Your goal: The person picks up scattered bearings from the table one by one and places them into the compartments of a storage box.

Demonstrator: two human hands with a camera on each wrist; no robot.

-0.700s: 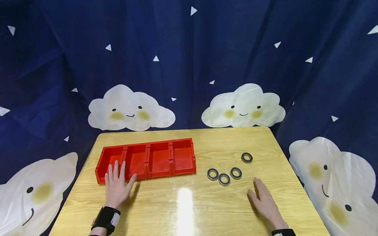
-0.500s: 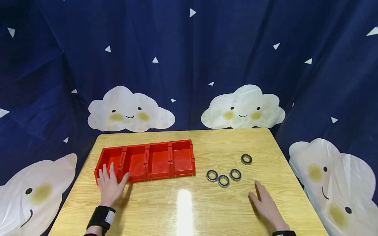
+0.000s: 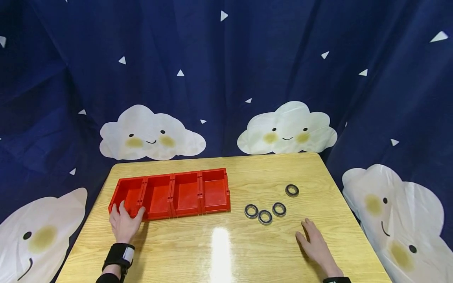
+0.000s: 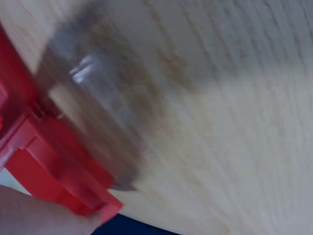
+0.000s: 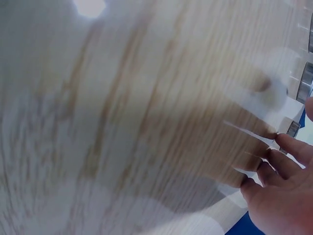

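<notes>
A row of red plastic bins (image 3: 185,194), joined side by side, lies on the left of the table. My left hand (image 3: 124,225) is at the front of the leftmost bin, gripping its front edge with bent fingers and spread thumb. In the left wrist view a finger (image 4: 44,215) overlaps the red bin wall (image 4: 61,164). Several ring-shaped ball bearings lie flat on the right: three in a cluster, including the front bearing (image 3: 265,223), and a farther bearing (image 3: 291,196). Nearest these, my right hand (image 3: 318,247) rests on the table, relaxed and holding nothing.
The light wooden table (image 3: 177,251) has a bright glare spot at its front middle. Behind and beside it hangs a dark blue curtain (image 3: 226,78) with printed clouds. Black bands circle both wrists.
My left hand has moved left and slightly toward me, its fingers bending onto the leftmost bin's edge. The right hand and bearings stay put; the head view has shifted slightly.
</notes>
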